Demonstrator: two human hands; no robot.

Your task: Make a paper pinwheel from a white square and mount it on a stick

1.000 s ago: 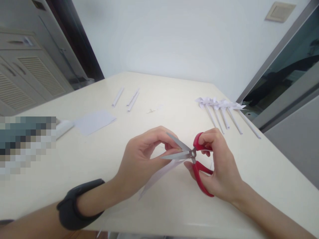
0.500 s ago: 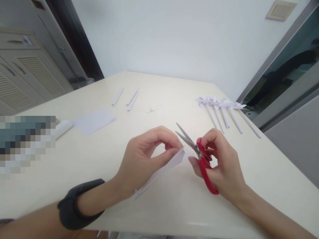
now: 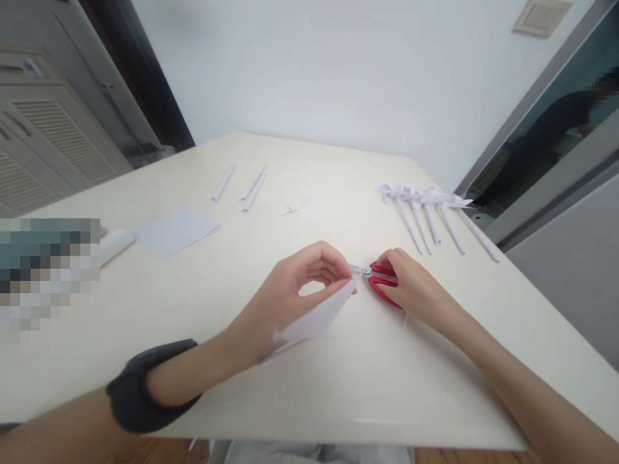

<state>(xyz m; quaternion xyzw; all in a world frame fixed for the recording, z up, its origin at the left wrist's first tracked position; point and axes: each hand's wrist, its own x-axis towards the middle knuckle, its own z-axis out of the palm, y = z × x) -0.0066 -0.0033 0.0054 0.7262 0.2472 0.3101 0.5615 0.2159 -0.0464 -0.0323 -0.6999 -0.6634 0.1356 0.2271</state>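
Observation:
A thin piece of white paper [image 3: 316,319] is pinched at one corner between the thumb and fingers of my left hand [image 3: 309,283], and hangs slanting below it. My right hand [image 3: 411,283] is closed on the red handles of a pair of scissors [image 3: 382,291], low at the table. The blades point left, their tips hidden behind my left fingers. Right of both hands, several white paper pinwheels [image 3: 425,196] on rolled paper sticks lie in a row.
Rolled paper tubes [image 3: 254,190] lie toward the back left of the cream table [image 3: 329,399]. Flat white paper sheets [image 3: 178,232] rest nearer, beside a white roll [image 3: 117,245] and a blurred-out object at the left edge. Small paper scraps [image 3: 293,208] lie mid-table. A wall stands behind.
My right hand has turned and lowered the scissors to the table, blades swinging left behind my left hand. My left hand keeps the paper, whose face now shows more.

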